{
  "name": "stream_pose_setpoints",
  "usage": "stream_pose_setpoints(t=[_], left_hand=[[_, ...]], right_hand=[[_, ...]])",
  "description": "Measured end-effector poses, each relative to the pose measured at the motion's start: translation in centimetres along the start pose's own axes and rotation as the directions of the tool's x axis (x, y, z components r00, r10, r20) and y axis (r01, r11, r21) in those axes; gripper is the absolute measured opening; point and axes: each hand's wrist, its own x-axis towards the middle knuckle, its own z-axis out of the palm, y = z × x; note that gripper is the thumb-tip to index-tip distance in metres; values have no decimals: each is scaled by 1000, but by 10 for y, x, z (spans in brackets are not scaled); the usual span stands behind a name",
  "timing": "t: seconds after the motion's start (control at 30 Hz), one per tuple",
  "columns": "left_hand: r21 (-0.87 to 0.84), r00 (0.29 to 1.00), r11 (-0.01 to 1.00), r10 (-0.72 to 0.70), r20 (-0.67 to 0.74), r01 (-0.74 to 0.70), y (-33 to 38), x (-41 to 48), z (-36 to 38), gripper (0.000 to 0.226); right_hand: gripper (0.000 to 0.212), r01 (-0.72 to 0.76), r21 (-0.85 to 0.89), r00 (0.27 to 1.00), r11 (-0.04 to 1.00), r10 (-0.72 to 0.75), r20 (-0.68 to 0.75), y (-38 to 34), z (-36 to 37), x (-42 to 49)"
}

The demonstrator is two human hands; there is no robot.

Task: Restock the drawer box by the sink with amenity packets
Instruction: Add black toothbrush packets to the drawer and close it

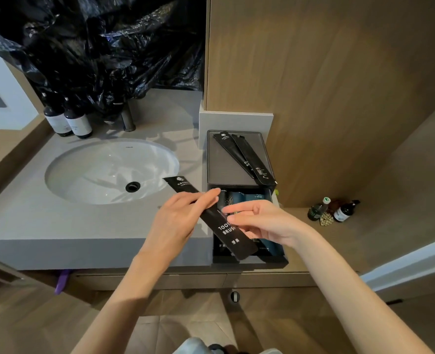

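Note:
A black drawer box [213,159] stands on the counter right of the sink, its drawer [249,261] pulled out toward me with several dark packets inside. Two long black packets [247,157] lie crossed on the box's lid. My left hand [180,221] grips a long black toothbrush packet [226,233] near its upper half; the packet slants from over the counter down across the drawer. My right hand [265,223] hovers over the drawer with fingers stretched toward the packet's middle, touching or nearly touching it.
A white oval sink [88,172] with a dark faucet [128,118] sits left of the box. Two dark bottles [68,121] stand at the back left under a black plastic bag [104,44]. Small bottles [334,209] rest on the wooden ledge at right.

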Motion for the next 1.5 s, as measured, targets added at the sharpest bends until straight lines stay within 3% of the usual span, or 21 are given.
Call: stream_pose_setpoints(t=[0.17, 0.27, 0.33, 0.43, 0.47, 0.57, 0.83, 1.0, 1.13, 1.3, 1.5], left_hand=[[54, 996, 996, 78, -30, -76, 3, 4, 8, 77], [-124, 996, 988, -89, 8, 89, 5, 7, 12, 79], [-330, 958, 900, -284, 49, 283, 7, 6, 16, 73], [-577, 833, 620, -507, 221, 531, 8, 0, 25, 60], [-584, 802, 573, -535, 265, 575, 8, -2, 28, 56], [-484, 764, 593, -533, 363, 643, 7, -8, 39, 55], [-326, 588, 513, -513, 625, 794, 15, -11, 71, 67], [-346, 592, 496, -525, 611, 796, 9, -16, 83, 60], [-415, 574, 397, -544, 612, 819, 7, -19, 85, 57], [-456, 573, 351, -562, 596, 818, 8, -20, 86, 57], [-417, 595, 425, -560, 576, 804, 5, -23, 92, 57]], right_hand=[[26, -11, 82, 1000, 997, 12, -6, 6, 0, -4], [30, 58, 81, 997, 995, -54, -51, 15, -5, -9], [27, 79, 118, 995, 990, -70, -73, 22, -11, -15], [27, 53, 162, 994, 985, -37, -102, 33, -24, -25], [28, 38, 175, 994, 984, -20, -106, 37, -28, -28], [33, -10, 185, 992, 983, 32, -119, 49, -40, -33], [30, -67, 217, 973, 974, 112, -202, 60, -49, -22], [34, -78, 123, 951, 989, 110, -288, 58, -46, 6], [32, -97, 51, 928, 994, 109, -357, 58, -41, 26], [33, -122, -13, 899, 992, 105, -425, 70, -37, 48], [39, -133, -190, 860, 973, 19, -510, 83, -37, 64]])
